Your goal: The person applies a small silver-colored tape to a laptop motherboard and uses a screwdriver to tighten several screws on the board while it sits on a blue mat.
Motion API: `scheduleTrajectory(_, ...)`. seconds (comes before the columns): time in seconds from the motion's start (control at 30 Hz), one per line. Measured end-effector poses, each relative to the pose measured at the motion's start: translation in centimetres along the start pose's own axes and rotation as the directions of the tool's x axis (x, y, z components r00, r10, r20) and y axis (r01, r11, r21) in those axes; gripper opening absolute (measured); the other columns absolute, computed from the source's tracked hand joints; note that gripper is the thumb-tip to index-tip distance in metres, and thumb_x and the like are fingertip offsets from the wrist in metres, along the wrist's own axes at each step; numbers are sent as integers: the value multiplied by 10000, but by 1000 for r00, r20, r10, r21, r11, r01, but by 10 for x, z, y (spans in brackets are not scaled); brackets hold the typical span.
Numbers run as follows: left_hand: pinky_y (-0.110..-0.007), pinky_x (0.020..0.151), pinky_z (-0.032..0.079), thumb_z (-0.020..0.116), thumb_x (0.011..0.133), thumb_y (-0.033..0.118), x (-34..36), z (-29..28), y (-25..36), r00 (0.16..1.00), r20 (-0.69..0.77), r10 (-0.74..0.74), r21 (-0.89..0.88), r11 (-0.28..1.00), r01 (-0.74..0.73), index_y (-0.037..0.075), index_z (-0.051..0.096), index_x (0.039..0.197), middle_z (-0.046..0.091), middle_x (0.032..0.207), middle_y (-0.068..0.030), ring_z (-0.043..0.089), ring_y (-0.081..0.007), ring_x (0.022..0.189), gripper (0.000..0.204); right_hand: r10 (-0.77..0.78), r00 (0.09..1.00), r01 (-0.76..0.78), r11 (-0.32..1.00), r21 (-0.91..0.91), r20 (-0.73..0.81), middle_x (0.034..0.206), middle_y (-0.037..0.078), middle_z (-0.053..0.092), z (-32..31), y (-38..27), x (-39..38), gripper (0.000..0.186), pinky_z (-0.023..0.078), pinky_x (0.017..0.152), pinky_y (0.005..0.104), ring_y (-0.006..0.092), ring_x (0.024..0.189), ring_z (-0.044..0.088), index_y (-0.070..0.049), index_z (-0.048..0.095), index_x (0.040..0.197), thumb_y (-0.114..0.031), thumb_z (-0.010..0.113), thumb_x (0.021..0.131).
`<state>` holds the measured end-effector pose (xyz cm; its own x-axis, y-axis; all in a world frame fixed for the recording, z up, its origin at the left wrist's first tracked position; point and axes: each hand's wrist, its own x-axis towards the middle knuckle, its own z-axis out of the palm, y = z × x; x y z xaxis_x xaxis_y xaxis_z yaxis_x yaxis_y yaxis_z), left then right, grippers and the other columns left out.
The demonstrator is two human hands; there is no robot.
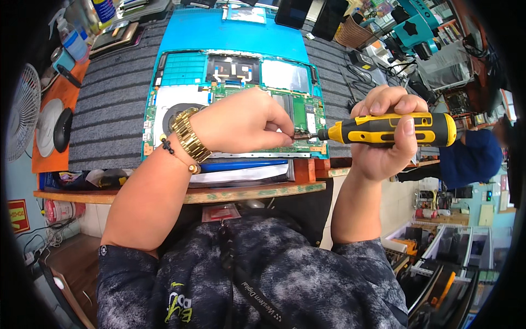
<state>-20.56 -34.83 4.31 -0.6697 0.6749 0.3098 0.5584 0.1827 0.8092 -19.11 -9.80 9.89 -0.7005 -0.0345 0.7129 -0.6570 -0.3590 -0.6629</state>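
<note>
An opened laptop [235, 71] lies bottom-up on the grey ribbed mat [109, 109], its green circuit board, round fan and teal frame exposed. My right hand [386, 137] grips a yellow and black electric screwdriver [389, 129], held level with its tip pointing left. My left hand [244, 122], with a gold watch and a bead bracelet on the wrist, pinches the screwdriver's bit at its tip, just above the board's front right corner. Whatever sits between my left fingers is hidden.
A white desk fan [22, 112] and a black mouse [62, 129] on an orange pad stand at the left. Spray bottles [71, 38] sit at the back left. A wicker basket [353, 33] and teal equipment [416, 27] stand at the back right. A person in blue [471, 156] is at the right.
</note>
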Motion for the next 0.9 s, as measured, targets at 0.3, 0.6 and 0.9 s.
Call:
scheduleTrajectory(0.3, -319, 548, 429, 766, 947, 96, 0, -1, 2, 986, -143, -85, 35, 995, 91, -12, 776, 921, 600, 626, -29, 544, -92, 572, 112, -51, 998, 31, 932, -362, -46, 896, 163, 623, -28, -14, -4, 274, 543, 659, 344, 199, 759, 586, -27, 527, 1099, -180, 721, 982)
scheduleTrajectory(0.6, -401, 621, 547, 723, 972, 193, 3, -12, -1, 940, -330, -86, 207, 965, 160, -5, 787, 907, 728, 730, -167, 699, -290, 622, 219, -83, 990, 20, 885, -464, -116, 937, 153, 655, -55, -8, -7, 222, 521, 739, 320, 171, 777, 593, -14, 563, 1137, -69, 718, 986)
scheduleTrajectory(0.9, -364, 591, 520, 752, 943, 210, 3, -17, 4, 877, -460, -141, 208, 943, 261, 4, 808, 886, 735, 709, -119, 677, -214, 592, 221, -38, 986, -30, 917, -398, -163, 966, 120, 695, -64, 6, 3, 223, 523, 812, 337, 176, 850, 633, -21, 595, 1137, -81, 755, 992)
